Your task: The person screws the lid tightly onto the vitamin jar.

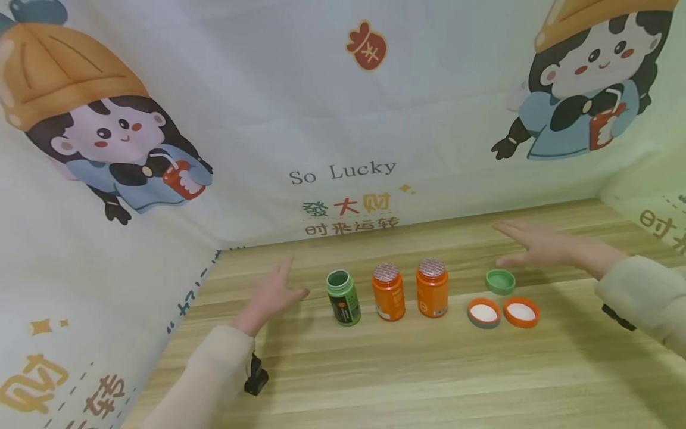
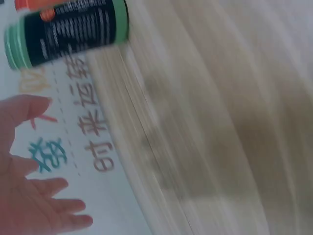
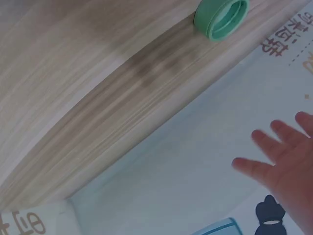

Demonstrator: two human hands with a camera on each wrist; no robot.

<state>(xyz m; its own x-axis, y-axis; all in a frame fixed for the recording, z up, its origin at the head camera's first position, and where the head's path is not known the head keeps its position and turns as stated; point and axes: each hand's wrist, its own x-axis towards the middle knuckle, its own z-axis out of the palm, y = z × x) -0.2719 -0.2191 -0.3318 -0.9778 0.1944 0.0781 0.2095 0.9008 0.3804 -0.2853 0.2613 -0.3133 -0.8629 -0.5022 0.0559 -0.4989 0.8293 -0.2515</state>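
In the head view, an uncapped green bottle (image 1: 344, 301) and two orange bottles (image 1: 388, 296) (image 1: 432, 292) with foil seals stand upright in a row on the bench (image 1: 375, 375), nearer its far edge. Toward the right edge lie a green cap (image 1: 501, 282), an orange-and-grey cap (image 1: 484, 313) and an orange cap (image 1: 521, 312), hollow sides up. The left hand (image 1: 270, 298) is beside the green bottle, the right hand (image 1: 546, 247) near the green cap, well apart, both empty.

In the left wrist view, thumb and fingers are parted, clear of the green bottle; steadying it low would probably limit tipping.

In the right wrist view, the fingers are spread, away from the green cap; a rim pinch should suit it, turned over and set level before twisting.
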